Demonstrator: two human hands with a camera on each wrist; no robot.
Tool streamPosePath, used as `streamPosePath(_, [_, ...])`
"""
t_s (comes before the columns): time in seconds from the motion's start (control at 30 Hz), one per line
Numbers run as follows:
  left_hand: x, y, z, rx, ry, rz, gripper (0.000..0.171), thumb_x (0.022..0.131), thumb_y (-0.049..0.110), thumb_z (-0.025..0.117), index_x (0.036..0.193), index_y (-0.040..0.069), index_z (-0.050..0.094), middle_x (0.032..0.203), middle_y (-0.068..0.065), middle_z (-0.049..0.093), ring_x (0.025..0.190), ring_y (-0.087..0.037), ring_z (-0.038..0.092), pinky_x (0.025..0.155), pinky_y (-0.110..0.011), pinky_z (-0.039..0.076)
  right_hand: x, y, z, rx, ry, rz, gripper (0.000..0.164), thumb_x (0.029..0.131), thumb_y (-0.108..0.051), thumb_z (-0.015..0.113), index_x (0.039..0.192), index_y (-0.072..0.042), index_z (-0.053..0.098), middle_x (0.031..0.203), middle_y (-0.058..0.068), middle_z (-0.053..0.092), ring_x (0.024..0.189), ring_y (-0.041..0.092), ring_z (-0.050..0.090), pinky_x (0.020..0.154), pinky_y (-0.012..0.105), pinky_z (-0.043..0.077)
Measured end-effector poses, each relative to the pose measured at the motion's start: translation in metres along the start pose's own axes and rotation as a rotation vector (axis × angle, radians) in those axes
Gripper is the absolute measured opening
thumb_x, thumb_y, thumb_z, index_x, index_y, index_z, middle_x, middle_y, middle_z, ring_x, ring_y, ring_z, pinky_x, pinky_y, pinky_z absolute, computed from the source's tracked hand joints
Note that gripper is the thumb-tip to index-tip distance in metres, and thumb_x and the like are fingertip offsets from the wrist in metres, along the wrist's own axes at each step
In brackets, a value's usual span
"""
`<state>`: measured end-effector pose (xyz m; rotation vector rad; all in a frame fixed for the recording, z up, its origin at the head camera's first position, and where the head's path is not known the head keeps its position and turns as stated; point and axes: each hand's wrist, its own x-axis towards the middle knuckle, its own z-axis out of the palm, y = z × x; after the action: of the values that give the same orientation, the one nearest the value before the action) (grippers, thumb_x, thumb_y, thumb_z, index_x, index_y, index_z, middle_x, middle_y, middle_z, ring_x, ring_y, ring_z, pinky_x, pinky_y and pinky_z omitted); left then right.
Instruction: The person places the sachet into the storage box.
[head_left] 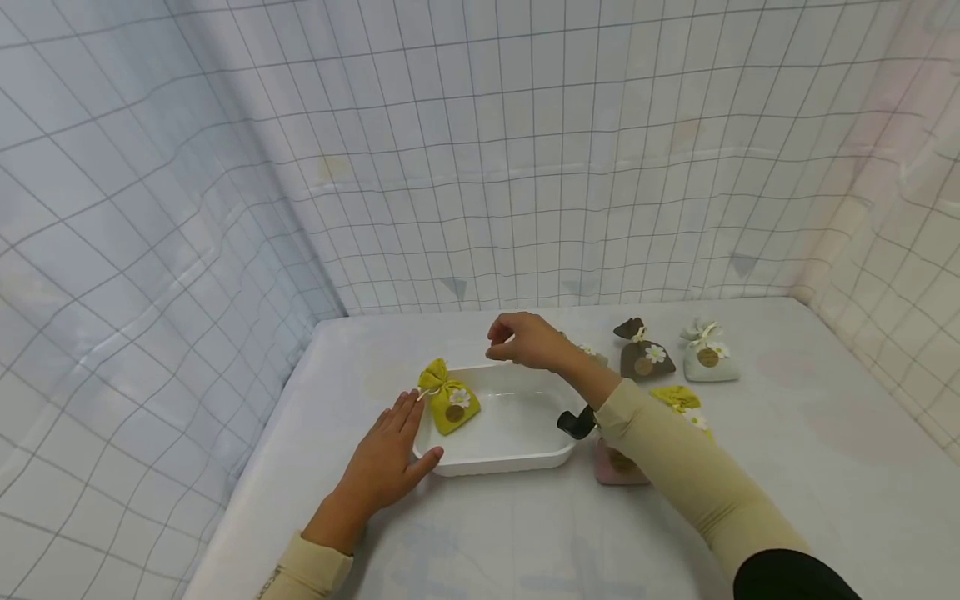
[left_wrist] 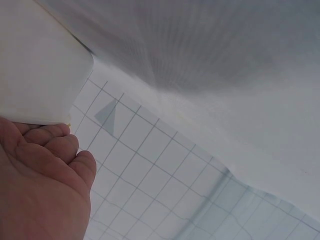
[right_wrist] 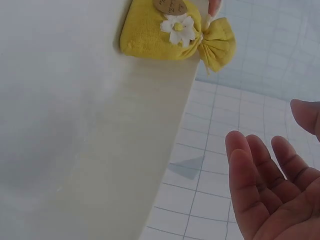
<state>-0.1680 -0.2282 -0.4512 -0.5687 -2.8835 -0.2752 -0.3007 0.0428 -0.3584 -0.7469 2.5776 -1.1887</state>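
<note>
A white tray (head_left: 502,463) lies on the table, and a yellow drawstring pouch (head_left: 450,407) with a white flower and a round brown tag leans in its left end. My left hand (head_left: 386,458) lies along the tray's left side, fingers straight and thumb spread toward the near rim; in the left wrist view its fingertips meet the tray's edge. Over the tray's far right side hovers my right hand (head_left: 525,340), fingers loosely bent, holding nothing. The right wrist view shows a gap between that hand's thumb and fingers, apart from the yellow pouch (right_wrist: 155,32).
Right of the tray lie more pouches: a dark brown one (head_left: 647,358), a pale grey one (head_left: 711,362), a second yellow one (head_left: 678,397) and a pink one (head_left: 618,467). My right forearm partly covers some. Grid-patterned curtains (head_left: 562,167) enclose the white table (head_left: 480,542).
</note>
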Motion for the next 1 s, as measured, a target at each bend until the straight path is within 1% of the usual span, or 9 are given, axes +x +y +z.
streamPosePath(0.17, [0.0, -0.001, 0.001, 0.006, 0.011, 0.013, 0.083, 0.096, 0.053, 0.057, 0.153, -0.003, 0.032, 0.16, -0.016, 0.028, 0.149, -0.031, 0.022, 0.117, -0.05, 0.025, -0.011, 0.008, -0.012, 0.116, 0.017, 0.028, 0.023, 0.088, -0.021, 0.074, 0.105, -0.008, 0.064, 0.102, 0.006, 0.064, 0.094, 0.032, 0.066, 0.074, 0.033, 0.058])
streamPosePath(0.23, [0.0, -0.001, 0.001, 0.004, 0.013, 0.015, 0.083, 0.096, 0.052, 0.057, 0.153, -0.003, 0.032, 0.16, -0.017, 0.028, 0.149, -0.031, 0.022, 0.117, -0.05, 0.025, -0.016, 0.011, -0.018, 0.16, 0.028, 0.031, 0.025, 0.089, -0.021, 0.074, 0.107, -0.007, 0.064, 0.104, 0.007, 0.065, 0.096, 0.033, 0.067, 0.076, 0.036, 0.059])
streamPosePath(0.4, [-0.001, 0.0, 0.0, -0.001, 0.008, 0.012, 0.083, 0.096, 0.052, 0.057, 0.153, -0.003, 0.033, 0.16, -0.017, 0.027, 0.149, -0.031, 0.021, 0.117, -0.051, 0.025, -0.03, 0.018, -0.035, 0.237, 0.07, 0.048, 0.028, 0.09, -0.024, 0.074, 0.11, -0.007, 0.063, 0.108, 0.008, 0.065, 0.094, 0.024, 0.068, 0.078, 0.042, 0.059])
streamPosePath(0.43, [-0.001, 0.0, 0.0, 0.0, 0.008, 0.012, 0.083, 0.096, 0.053, 0.057, 0.153, -0.003, 0.033, 0.16, -0.017, 0.027, 0.149, -0.031, 0.021, 0.117, -0.051, 0.025, -0.032, 0.019, -0.039, 0.242, 0.075, 0.045, 0.028, 0.091, -0.023, 0.073, 0.111, -0.007, 0.063, 0.108, 0.009, 0.065, 0.094, 0.024, 0.068, 0.078, 0.044, 0.059])
streamPosePath(0.57, [0.0, 0.0, 0.0, 0.002, 0.018, 0.017, 0.083, 0.096, 0.053, 0.057, 0.153, -0.003, 0.032, 0.16, -0.017, 0.028, 0.149, -0.031, 0.022, 0.117, -0.051, 0.025, -0.044, 0.024, -0.051, 0.31, 0.086, 0.039, 0.029, 0.092, -0.02, 0.072, 0.112, -0.004, 0.061, 0.111, 0.013, 0.063, 0.098, 0.034, 0.066, 0.08, 0.049, 0.058])
streamPosePath(0.67, [0.0, -0.001, 0.0, 0.006, 0.022, 0.023, 0.083, 0.096, 0.054, 0.055, 0.153, -0.003, 0.032, 0.16, -0.017, 0.027, 0.149, -0.031, 0.022, 0.117, -0.05, 0.025, -0.053, 0.027, -0.059, 0.333, 0.099, 0.051, 0.03, 0.093, -0.02, 0.071, 0.114, -0.002, 0.06, 0.113, 0.014, 0.063, 0.104, 0.039, 0.064, 0.081, 0.048, 0.058])
streamPosePath(0.8, [0.0, -0.001, 0.0, 0.004, 0.022, 0.032, 0.083, 0.097, 0.055, 0.053, 0.152, -0.003, 0.033, 0.16, -0.017, 0.026, 0.149, -0.03, 0.022, 0.117, -0.05, 0.025, -0.064, 0.034, -0.067, 0.304, 0.12, 0.07, 0.03, 0.094, -0.022, 0.07, 0.116, -0.003, 0.06, 0.112, 0.014, 0.064, 0.104, 0.037, 0.064, 0.082, 0.047, 0.058])
streamPosePath(0.9, [0.0, -0.001, 0.001, -0.002, 0.027, 0.034, 0.083, 0.097, 0.053, 0.055, 0.152, -0.004, 0.033, 0.16, -0.017, 0.027, 0.148, -0.031, 0.022, 0.117, -0.05, 0.025, -0.07, 0.041, -0.072, 0.324, 0.121, 0.079, 0.033, 0.095, -0.023, 0.069, 0.117, -0.001, 0.059, 0.114, 0.015, 0.063, 0.104, 0.037, 0.065, 0.085, 0.051, 0.056])
streamPosePath(1.0, [0.0, -0.002, 0.001, -0.003, 0.029, 0.033, 0.083, 0.097, 0.054, 0.055, 0.152, -0.004, 0.033, 0.16, -0.018, 0.027, 0.148, -0.031, 0.022, 0.117, -0.05, 0.025, -0.078, 0.045, -0.076, 0.313, 0.129, 0.104, 0.035, 0.096, -0.024, 0.068, 0.12, 0.0, 0.058, 0.116, 0.015, 0.062, 0.103, 0.034, 0.065, 0.085, 0.051, 0.056])
